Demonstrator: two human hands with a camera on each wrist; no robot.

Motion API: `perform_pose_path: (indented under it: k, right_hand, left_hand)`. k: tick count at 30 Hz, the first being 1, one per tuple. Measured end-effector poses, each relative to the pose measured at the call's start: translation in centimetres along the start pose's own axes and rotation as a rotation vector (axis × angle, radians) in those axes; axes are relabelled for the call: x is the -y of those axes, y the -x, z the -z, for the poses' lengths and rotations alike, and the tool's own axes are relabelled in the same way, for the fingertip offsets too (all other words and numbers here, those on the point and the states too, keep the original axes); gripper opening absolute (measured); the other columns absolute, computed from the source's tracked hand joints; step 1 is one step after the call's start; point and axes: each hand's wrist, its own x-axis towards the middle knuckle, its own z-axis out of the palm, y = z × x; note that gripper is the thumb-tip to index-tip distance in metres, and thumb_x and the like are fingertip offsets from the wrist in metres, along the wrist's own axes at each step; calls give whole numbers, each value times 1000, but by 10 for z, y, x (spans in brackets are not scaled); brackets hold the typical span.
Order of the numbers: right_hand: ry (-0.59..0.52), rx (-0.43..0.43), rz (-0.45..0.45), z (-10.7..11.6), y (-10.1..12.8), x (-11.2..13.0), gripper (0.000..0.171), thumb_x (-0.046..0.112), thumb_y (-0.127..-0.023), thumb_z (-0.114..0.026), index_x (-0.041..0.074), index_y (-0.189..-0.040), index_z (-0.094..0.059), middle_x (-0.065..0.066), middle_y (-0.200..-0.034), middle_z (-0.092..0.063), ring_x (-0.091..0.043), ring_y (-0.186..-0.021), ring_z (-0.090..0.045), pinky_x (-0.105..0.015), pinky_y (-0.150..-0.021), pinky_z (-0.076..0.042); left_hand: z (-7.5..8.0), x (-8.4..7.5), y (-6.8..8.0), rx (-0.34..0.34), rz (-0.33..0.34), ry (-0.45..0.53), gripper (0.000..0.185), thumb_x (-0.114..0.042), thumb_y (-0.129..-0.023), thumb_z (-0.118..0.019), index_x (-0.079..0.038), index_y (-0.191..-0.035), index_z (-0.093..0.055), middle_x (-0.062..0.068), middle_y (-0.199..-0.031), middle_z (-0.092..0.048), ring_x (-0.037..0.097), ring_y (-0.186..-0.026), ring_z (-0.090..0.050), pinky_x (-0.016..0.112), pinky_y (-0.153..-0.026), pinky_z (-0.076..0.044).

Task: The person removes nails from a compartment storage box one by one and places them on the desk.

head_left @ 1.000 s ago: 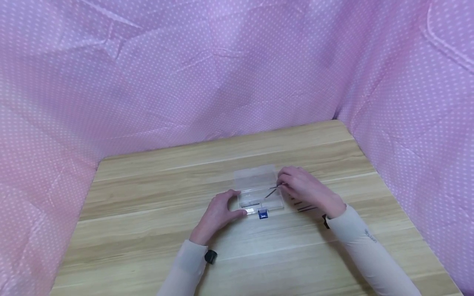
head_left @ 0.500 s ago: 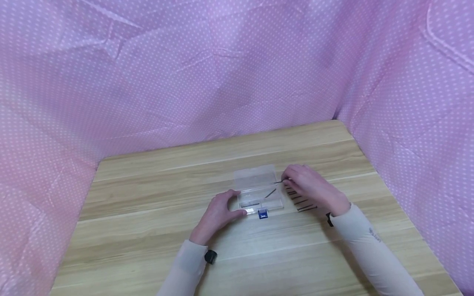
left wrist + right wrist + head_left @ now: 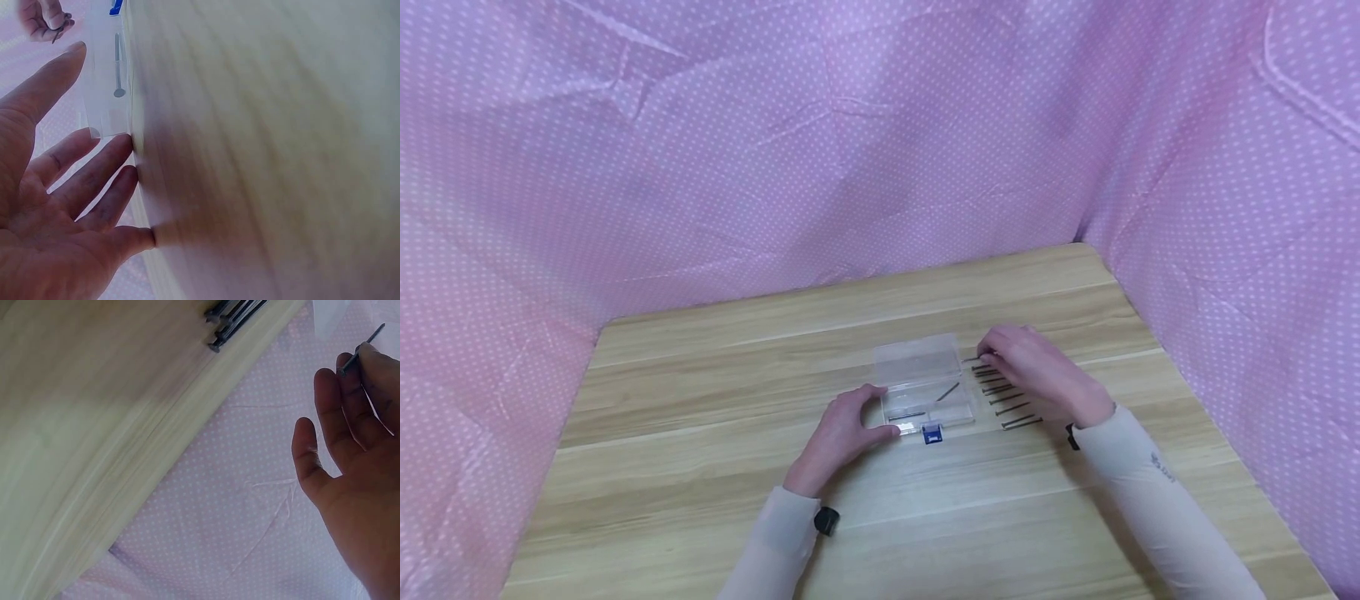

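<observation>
A clear plastic box (image 3: pixel 951 412) lies with its lid (image 3: pixel 916 358) folded back. My left hand (image 3: pixel 842 427) holds its left end, thumb at the front corner and forefinger at the back corner. One dark nail (image 3: pixel 907 416) lies in the front left part; another nail (image 3: pixel 948 392) leans diagonally at the right side. Just right of the lid, my right hand (image 3: pixel 1030 365) pinches a nail (image 3: pixel 373 334) between thumb and forefinger, its pointed end sticking out. Beneath and in front of that hand, several nails (image 3: pixel 1012 407) lie in a row on the table; the hand hides some ends.
A blue latch (image 3: pixel 932 434) sticks out at the box's front. The wooden table (image 3: pixel 715 400) reaches out on all sides of the box. Pink dotted cloth (image 3: pixel 820 167) hangs behind and beside the table. Dark bands (image 3: pixel 827 521) sit at the wrists.
My right hand has moved away from the box, to the right and slightly back, with a nail in its fingertips. More of the row of nails shows now. The left hand has stayed in place.
</observation>
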Motion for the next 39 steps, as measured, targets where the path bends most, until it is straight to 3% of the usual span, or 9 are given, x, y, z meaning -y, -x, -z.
perform_pose_path:
  k: [7, 29, 39]
  right_hand:
    - [-3, 26, -22, 2, -1, -7, 11, 7, -94, -74, 7, -104, -71, -7, -101, -71, -29, -97, -68, -52, -89, -55]
    - [3, 57, -22, -6, -8, -24, 7, 9, -92, -77, 8, -98, -73, -3, -95, -71, -24, -89, -68, -49, -84, -55]
    - [-18, 144, -111, -9, -10, -28, 5, 13, -97, -72, 10, -101, -74, -3, -100, -72, -26, -95, -68, -51, -90, -54]
  left_hand:
    - [0, 0, 0, 5, 17, 1, 66, -39, -83, -87, -11, -138, -63, 12, -137, -65, 34, -130, -57, 52, -112, -43]
    - [0, 0, 0, 0, 20, 2, 67, -40, -83, -87, -12, -138, -63, 12, -137, -65, 34, -130, -57, 52, -111, -43]
    - [0, 0, -1, -6, -3, -6, 64, -38, -83, -88, -10, -136, -64, 13, -135, -66, 35, -129, -58, 52, -110, -44]
